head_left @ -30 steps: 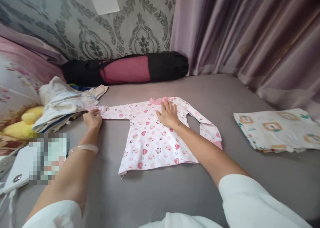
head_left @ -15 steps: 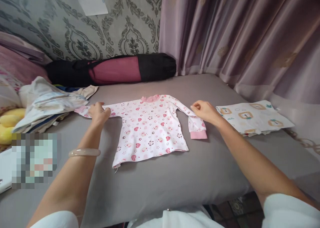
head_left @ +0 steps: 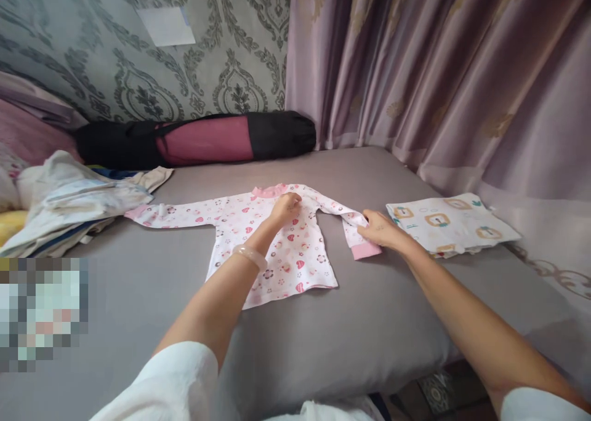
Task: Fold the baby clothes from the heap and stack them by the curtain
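Observation:
A small long-sleeved shirt [head_left: 272, 258], white with pink hearts and flowers, lies spread on a grey bed sheet. Its collar and cuffs are pink. My left hand [head_left: 287, 208] is over the upper chest near the collar, fingers loosely bent and slightly apart, with no cloth seen lifted in them. At the bent sleeve on the right, my right hand [head_left: 382, 229] has its thumb and fingers closed on the fabric just above the pink cuff [head_left: 366, 250]. My left forearm, with a pale bangle [head_left: 250, 257], covers part of the shirt's lower left side.
A folded cloth with lion-like prints [head_left: 455, 223] lies to the right. Piled clothes [head_left: 85, 199] are at the left, near a blurred patch [head_left: 48, 313]. A long black and maroon bag [head_left: 203, 139] rests along the wall, and purple curtains [head_left: 415, 70] hang behind.
My left hand has left the left sleeve and moved right, over the chest near the collar. My right hand has come down slightly and taken hold of the right sleeve. The view has shifted a little.

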The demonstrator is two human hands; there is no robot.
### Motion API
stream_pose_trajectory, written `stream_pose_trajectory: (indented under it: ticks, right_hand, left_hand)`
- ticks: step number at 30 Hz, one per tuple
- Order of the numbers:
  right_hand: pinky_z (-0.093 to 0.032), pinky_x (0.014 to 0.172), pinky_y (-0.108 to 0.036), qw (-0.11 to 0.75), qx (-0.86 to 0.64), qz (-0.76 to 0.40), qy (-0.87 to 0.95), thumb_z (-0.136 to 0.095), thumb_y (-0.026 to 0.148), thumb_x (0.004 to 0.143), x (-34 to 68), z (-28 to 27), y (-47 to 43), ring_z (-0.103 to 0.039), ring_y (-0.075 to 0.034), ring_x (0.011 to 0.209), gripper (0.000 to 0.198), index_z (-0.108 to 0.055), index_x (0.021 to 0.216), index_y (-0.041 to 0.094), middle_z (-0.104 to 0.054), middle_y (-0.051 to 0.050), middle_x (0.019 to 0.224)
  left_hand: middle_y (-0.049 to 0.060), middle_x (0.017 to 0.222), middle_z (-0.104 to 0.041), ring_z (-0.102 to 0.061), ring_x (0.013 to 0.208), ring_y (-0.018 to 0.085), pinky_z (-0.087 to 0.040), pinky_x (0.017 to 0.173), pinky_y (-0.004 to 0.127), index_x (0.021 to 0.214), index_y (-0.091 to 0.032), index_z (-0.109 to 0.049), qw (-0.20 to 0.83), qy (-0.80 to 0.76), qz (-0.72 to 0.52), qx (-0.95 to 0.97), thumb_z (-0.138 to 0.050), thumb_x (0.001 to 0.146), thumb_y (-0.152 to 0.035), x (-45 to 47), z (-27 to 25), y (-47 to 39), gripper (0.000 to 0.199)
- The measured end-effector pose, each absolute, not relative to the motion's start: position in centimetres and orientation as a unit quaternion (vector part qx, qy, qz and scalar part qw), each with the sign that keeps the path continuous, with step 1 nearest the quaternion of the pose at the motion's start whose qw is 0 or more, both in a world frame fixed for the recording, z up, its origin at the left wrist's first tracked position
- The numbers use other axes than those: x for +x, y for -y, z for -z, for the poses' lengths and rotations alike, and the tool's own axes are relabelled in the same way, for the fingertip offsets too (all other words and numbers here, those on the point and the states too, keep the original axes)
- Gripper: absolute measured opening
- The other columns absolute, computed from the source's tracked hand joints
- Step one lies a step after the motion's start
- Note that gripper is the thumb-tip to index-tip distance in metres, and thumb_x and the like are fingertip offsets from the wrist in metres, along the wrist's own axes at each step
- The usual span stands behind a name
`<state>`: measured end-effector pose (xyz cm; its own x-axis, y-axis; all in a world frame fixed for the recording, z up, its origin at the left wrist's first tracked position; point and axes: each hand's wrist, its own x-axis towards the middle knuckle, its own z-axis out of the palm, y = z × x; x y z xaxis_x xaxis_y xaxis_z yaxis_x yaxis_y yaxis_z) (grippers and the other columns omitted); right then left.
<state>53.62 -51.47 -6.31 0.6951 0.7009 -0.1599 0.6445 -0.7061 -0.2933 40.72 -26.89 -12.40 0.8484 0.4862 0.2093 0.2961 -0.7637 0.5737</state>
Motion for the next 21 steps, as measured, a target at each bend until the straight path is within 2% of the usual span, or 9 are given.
stream_pose_trajectory:
  ticks: [4, 6, 9, 12, 14, 16, 19, 21]
  right_hand:
    - [-0.039, 0.07, -0.031, 0.108, -0.9, 0.064, 0.418, -0.042, 0.01, 0.084, 52.6, 5.2, 51.7, -0.06, -0.024, 0.085, 0.026, -0.061, 0.099, 0.018, -0.067, -0.011, 0.094]
    - [-0.039, 0.084, -0.035, 0.1, -0.855, 0.102, 0.499, -0.04, 0.006, 0.083, 51.5, 5.5, 51.9, -0.058, -0.026, 0.1, 0.03, -0.063, 0.1, 0.016, -0.066, -0.015, 0.108]
    - [-0.039, 0.096, -0.037, 0.103, -0.783, -0.028, 0.613, -0.051, 0.02, 0.087, 50.5, 6.5, 52.2, -0.055, -0.026, 0.115, 0.019, -0.068, 0.096, 0.021, -0.061, -0.01, 0.128]
    - [-0.044, 0.089, -0.031, 0.169, -0.787, -0.142, 0.577, -0.049, 0.036, 0.093, 51.2, 7.2, 52.3, -0.062, -0.021, 0.105, 0.023, -0.069, 0.097, 0.026, -0.065, -0.004, 0.122]
    - [-0.045, 0.085, -0.03, 0.188, -0.828, -0.133, 0.512, -0.047, 0.036, 0.094, 52.1, 7.6, 52.2, -0.064, -0.02, 0.096, 0.026, -0.067, 0.106, 0.024, -0.068, -0.005, 0.115]
    - [-0.045, 0.087, -0.031, 0.155, -0.857, -0.111, 0.479, -0.053, 0.035, 0.091, 52.9, 8.0, 52.2, -0.062, -0.022, 0.099, 0.027, -0.065, 0.111, 0.021, -0.067, -0.008, 0.114]
    - [-0.044, 0.088, -0.03, 0.113, -0.863, -0.107, 0.48, -0.06, 0.037, 0.086, 53.3, 9.0, 52.2, -0.059, -0.025, 0.108, 0.029, -0.064, 0.109, 0.02, -0.064, -0.01, 0.113]
    - [-0.044, 0.079, -0.028, 0.118, -0.873, -0.123, 0.457, -0.06, 0.04, 0.085, 53.3, 9.6, 52.2, -0.061, -0.023, 0.099, 0.03, -0.063, 0.107, 0.02, -0.065, -0.009, 0.107]
  left_hand:
    - [0.013, 0.109, -0.066, -0.06, 0.107, 0.024, -0.046, 0.097, 0.037, 0.102, -0.013, -0.065, 0.235, -0.196, -0.198, 0.931, -0.047, 0.082, -0.01, 43.4, 13.2, 27.6, 0.027]
    - [0.013, 0.111, -0.065, -0.057, 0.111, 0.025, -0.044, 0.1, 0.039, 0.105, -0.014, -0.063, 0.218, -0.19, -0.21, 0.934, -0.048, 0.085, -0.015, 43.9, 13.9, 27.9, 0.025]
    - [0.014, 0.121, -0.062, -0.054, 0.116, 0.025, -0.041, 0.103, 0.041, 0.114, -0.015, -0.059, 0.2, -0.183, -0.219, 0.937, -0.046, 0.091, -0.024, 44.0, 14.9, 28.4, 0.027]
    - [0.014, 0.13, -0.057, -0.049, 0.123, 0.026, -0.037, 0.106, 0.043, 0.12, -0.015, -0.057, 0.184, -0.184, -0.215, 0.941, -0.043, 0.094, -0.026, 43.8, 15.2, 28.8, 0.032]
    - [0.014, 0.134, -0.055, -0.046, 0.127, 0.026, -0.036, 0.108, 0.042, 0.123, -0.014, -0.056, 0.177, -0.193, -0.202, 0.944, -0.042, 0.095, -0.026, 43.7, 15.1, 29.0, 0.034]
    - [0.014, 0.137, -0.053, -0.044, 0.129, 0.026, -0.034, 0.11, 0.042, 0.126, -0.014, -0.055, 0.174, -0.202, -0.189, 0.945, -0.041, 0.095, -0.026, 43.7, 14.8, 29.2, 0.036]
    - [0.012, 0.14, -0.051, -0.041, 0.132, 0.027, -0.033, 0.111, 0.042, 0.128, -0.016, -0.054, 0.162, -0.21, -0.179, 0.947, -0.04, 0.096, -0.029, 43.6, 14.5, 29.5, 0.038]
    - [0.011, 0.142, -0.05, -0.039, 0.134, 0.027, -0.033, 0.111, 0.043, 0.13, -0.018, -0.054, 0.149, -0.214, -0.17, 0.95, -0.039, 0.096, -0.03, 43.6, 14.4, 29.6, 0.038]
